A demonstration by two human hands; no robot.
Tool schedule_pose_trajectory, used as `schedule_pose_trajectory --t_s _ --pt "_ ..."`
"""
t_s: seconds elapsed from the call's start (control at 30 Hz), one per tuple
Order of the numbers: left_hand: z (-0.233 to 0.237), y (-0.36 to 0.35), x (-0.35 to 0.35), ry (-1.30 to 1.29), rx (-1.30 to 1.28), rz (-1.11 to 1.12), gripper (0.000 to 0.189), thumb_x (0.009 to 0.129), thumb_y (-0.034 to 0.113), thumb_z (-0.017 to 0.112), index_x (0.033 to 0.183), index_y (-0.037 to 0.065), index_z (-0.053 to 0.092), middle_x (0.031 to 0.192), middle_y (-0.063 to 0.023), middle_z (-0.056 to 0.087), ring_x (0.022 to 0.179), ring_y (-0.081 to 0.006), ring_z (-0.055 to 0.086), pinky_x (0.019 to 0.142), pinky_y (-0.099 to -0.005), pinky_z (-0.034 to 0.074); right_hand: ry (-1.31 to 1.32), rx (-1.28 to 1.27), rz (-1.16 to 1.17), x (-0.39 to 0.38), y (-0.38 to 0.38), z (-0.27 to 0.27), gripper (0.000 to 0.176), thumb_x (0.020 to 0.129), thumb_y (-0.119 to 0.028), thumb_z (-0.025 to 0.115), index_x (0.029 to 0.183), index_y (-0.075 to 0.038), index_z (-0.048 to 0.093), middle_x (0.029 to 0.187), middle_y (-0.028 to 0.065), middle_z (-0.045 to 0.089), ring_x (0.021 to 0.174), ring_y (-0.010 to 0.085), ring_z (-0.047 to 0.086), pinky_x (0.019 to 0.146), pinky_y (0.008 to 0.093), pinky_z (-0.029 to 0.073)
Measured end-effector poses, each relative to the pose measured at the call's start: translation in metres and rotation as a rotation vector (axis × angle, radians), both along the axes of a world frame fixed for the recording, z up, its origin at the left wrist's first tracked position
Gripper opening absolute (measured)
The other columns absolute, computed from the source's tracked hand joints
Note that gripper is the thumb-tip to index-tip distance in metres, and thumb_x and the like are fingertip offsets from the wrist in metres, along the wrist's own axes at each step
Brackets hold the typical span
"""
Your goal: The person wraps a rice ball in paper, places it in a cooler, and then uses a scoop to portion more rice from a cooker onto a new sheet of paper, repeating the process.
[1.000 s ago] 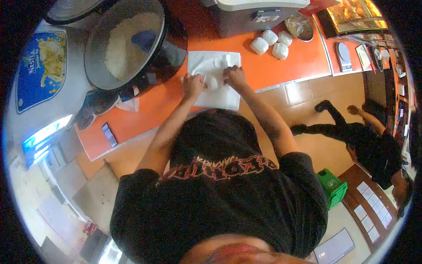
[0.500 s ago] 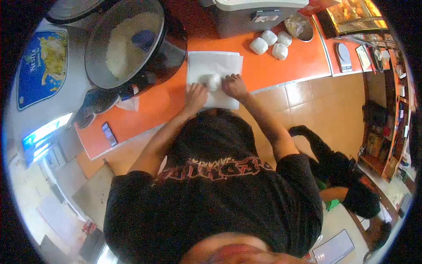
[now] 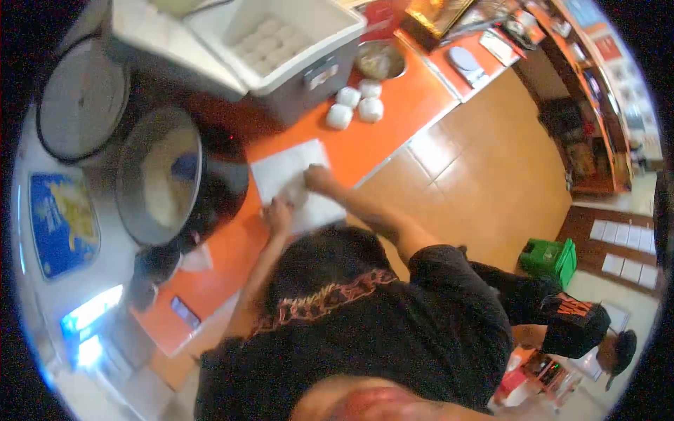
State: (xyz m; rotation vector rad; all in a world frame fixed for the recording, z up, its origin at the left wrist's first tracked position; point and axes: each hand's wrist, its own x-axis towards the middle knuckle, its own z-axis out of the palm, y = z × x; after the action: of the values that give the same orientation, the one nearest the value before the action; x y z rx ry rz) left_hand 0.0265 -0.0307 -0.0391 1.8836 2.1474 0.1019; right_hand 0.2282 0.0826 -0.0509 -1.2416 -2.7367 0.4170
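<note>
A white paper sheet [image 3: 281, 165] lies on the orange counter in front of me. On it sits a pale rounded lump [image 3: 299, 198], blurred by motion, between my two hands. My left hand [image 3: 279, 214] is at the sheet's left side, its fingers curled at the paper beside the lump. My right hand [image 3: 319, 178] is closed at the right side, its bent fingers pinching the paper. Further right stand several white wrapped bundles [image 3: 371, 109] in a group. To the left is a big round cooker [image 3: 125, 184] of white rice [image 3: 163, 200] with a blue scoop [image 3: 184, 167].
Behind the sheet stands an open cooler [image 3: 298, 105] with rows of white bundles [image 3: 270, 45] inside. A metal bowl [image 3: 382, 62] and a scale [image 3: 465, 62] are further right. A phone [image 3: 184, 312] lies near the counter's left end. Another person [image 3: 576, 319] is behind, at the right.
My view has swung round, so the counter now slants and the open cooler, its contents and the cooker lid show. My hands remain at the paper on either side of the lump.
</note>
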Motion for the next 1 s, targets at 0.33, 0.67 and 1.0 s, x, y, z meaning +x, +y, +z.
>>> schedule_pose_trajectory --t_s 0.33,0.67,1.0 --pt "0.058 -0.013 0.012 -0.565 0.059 0.159 0.050 0.088 0.015 0.063 0.129 -0.011 0.048 0.101 -0.0309 0.068 0.098 -0.0481 0.064 0.085 -0.0550 0.048 1.392 -1.367 -0.630 -0.024 -0.042 0.079 0.036 0.094 -0.024 0.070 0.122 -0.005 0.058 0.114 0.0119 0.064 0.099 0.0253 0.062 0.077 0.0420 0.055" --pt "0.132 -0.022 -0.010 -0.462 0.113 -0.001 0.047 0.088 0.012 0.060 0.131 0.000 0.048 0.100 -0.0299 0.067 0.093 -0.0511 0.063 0.078 -0.0553 0.050 0.869 -0.977 -0.286 -0.023 -0.033 0.112 0.053 0.087 -0.030 0.074 0.130 -0.006 0.057 0.121 0.0122 0.064 0.102 0.0263 0.064 0.079 0.0385 0.056" --pt "0.254 -0.033 -0.027 -1.045 -0.064 0.095 0.049 0.081 0.004 0.074 0.118 0.005 0.042 0.116 -0.0202 0.057 0.104 -0.0357 0.063 0.079 -0.0470 0.052 1.167 -1.962 0.053 -0.031 -0.048 0.255 0.082 0.082 -0.029 0.081 0.148 -0.006 0.038 0.127 0.0120 0.060 0.109 0.0244 0.064 0.095 0.0395 0.055"
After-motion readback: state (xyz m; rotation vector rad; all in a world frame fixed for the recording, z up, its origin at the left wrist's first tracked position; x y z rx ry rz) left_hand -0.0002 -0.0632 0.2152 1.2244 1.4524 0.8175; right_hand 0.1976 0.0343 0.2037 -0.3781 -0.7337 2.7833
